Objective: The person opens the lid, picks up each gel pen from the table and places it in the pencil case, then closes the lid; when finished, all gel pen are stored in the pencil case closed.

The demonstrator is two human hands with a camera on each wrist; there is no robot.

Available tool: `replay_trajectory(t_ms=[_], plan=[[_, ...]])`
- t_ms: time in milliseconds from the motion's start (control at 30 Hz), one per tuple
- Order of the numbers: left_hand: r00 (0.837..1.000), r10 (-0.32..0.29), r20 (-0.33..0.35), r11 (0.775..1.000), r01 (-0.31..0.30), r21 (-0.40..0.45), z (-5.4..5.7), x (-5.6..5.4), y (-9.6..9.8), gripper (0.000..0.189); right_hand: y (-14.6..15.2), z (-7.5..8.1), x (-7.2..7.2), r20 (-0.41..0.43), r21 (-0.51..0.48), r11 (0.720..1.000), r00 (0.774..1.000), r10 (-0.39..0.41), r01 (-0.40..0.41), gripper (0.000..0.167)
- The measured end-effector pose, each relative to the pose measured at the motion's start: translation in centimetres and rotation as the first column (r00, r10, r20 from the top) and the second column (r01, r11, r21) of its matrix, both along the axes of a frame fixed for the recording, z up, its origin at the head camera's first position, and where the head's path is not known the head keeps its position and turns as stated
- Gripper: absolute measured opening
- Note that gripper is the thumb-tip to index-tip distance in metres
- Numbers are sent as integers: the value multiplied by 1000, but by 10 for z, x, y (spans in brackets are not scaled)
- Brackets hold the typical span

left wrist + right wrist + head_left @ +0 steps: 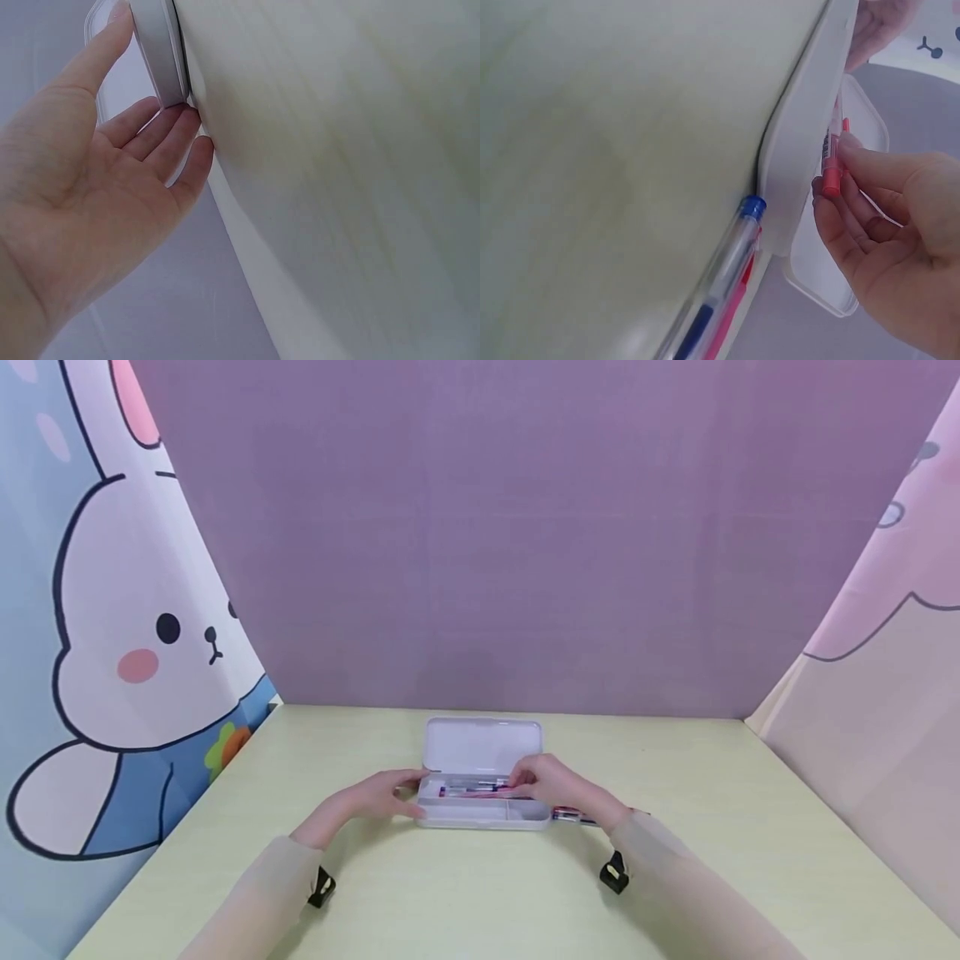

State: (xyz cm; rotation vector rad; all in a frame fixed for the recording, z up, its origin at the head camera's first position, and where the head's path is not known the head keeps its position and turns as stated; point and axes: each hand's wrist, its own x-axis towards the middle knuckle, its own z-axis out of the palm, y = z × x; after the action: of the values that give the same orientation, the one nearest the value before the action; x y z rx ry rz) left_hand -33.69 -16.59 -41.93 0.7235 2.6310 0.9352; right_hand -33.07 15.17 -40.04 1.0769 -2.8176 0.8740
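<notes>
A white pencil case (457,812) lies unfolded on the table, its lid (483,745) tipped back. Several pens (465,791) lie in its rear part. Over that part, my right hand (551,779) pinches a clear pen with a red end (831,180) between thumb and fingers. At the case's left end is my left hand (378,795), fingers loosely extended. In the left wrist view its fingertips (176,116) touch the end of the case, the thumb lying along the rim and the palm standing away.
Beside the case's right end, partly under my right forearm, lie more pens (573,815), one with a blue end (754,206) and one red. A front compartment (528,811) is divided off at the right. A purple backdrop (510,543) stands behind the table (465,893).
</notes>
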Motion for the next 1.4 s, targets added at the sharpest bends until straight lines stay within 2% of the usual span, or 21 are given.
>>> replay_trajectory(t_ms=[200, 467, 667, 833, 933, 1100, 1167, 1300, 1400], plan=[[1000, 8, 6, 1000, -8, -3, -1, -1, 0, 76, -2, -5, -6, -39, -11, 998, 997, 68, -69, 6], [1000, 30, 4, 999, -30, -9, 2, -5, 1, 76, -2, -7, -16, -2, 66, 998, 1000, -21, 21, 5], [1000, 22, -4, 1000, -22, -22, 2, -5, 3, 75, 1, -4, -13, -6, 91, 996, 1000, -24, 24, 6], [1000, 23, 3, 999, -23, -26, 2, -4, 3, 76, 6, 2, -9, 2, 58, 998, 1000, -25, 25, 6], [999, 33, 17, 999, -33, -22, 3, -2, 4, 76, 11, 5, -7, 38, 24, 999, 999, -34, 33, 9], [999, 32, 17, 999, -32, -12, 2, -2, 4, 76, 24, 11, -4, 109, -36, 994, 989, -99, 103, 15], [1000, 27, 10, 1000, -27, -10, 1, -2, 4, 76, 32, 12, -4, 87, -60, 994, 992, -89, 94, 19], [1000, 22, 1, 1000, -22, -13, 2, -2, 4, 77, 49, 14, -2, -10, -109, 993, 999, -36, 35, 25], [1000, 24, 1, 1000, -24, -17, 2, -2, 4, 77, 60, 16, 1, -35, -115, 992, 998, -55, 51, 25]])
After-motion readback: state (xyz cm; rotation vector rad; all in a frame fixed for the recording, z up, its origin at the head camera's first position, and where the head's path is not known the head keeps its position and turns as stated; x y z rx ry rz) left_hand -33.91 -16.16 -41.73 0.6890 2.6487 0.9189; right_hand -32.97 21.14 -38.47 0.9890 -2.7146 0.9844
